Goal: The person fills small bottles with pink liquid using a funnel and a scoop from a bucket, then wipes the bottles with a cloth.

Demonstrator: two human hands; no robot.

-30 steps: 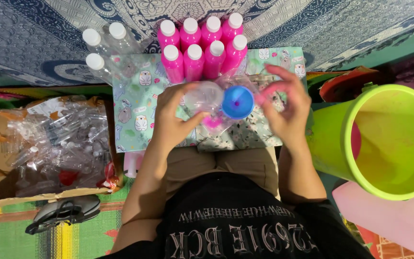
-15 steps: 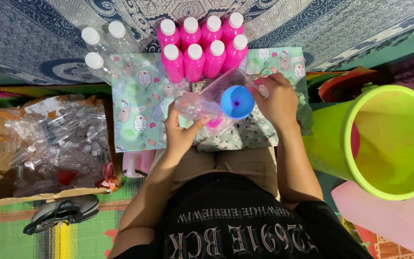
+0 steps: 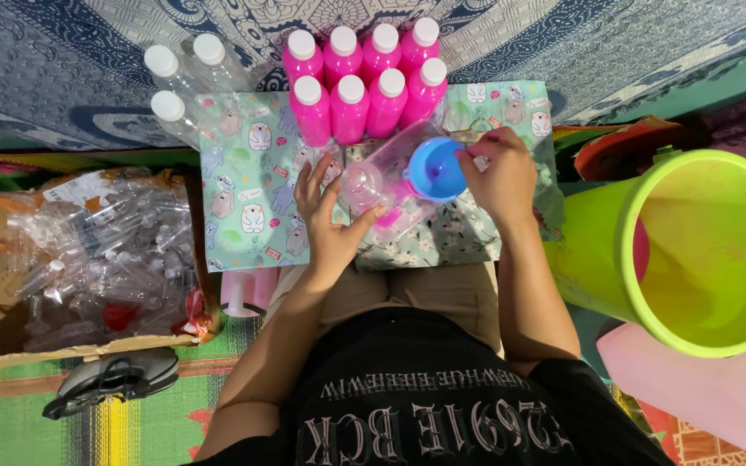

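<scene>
My left hand (image 3: 328,216) steadies a small clear plastic bottle (image 3: 364,185) that lies tilted over a patterned cloth (image 3: 252,198) on my lap. A blue funnel (image 3: 436,169) sits at the bottle's mouth, and my right hand (image 3: 498,173) grips the funnel's rim. A little pink liquid shows in the bottle beneath my left fingers. Just behind stand several pink-filled bottles (image 3: 364,78) with white caps. To their left stand three capped clear bottles (image 3: 179,86).
A lime-green bucket (image 3: 692,250) stands at the right, beside a pink translucent container (image 3: 701,388). At the left a cardboard box holds a bag of clear bottles (image 3: 105,259). A dark object (image 3: 114,380) lies on the striped mat.
Both hands have shifted with the bottle and funnel; the clear bottle is now tilted more to the left, and my right hand has closed in on the funnel's rim.
</scene>
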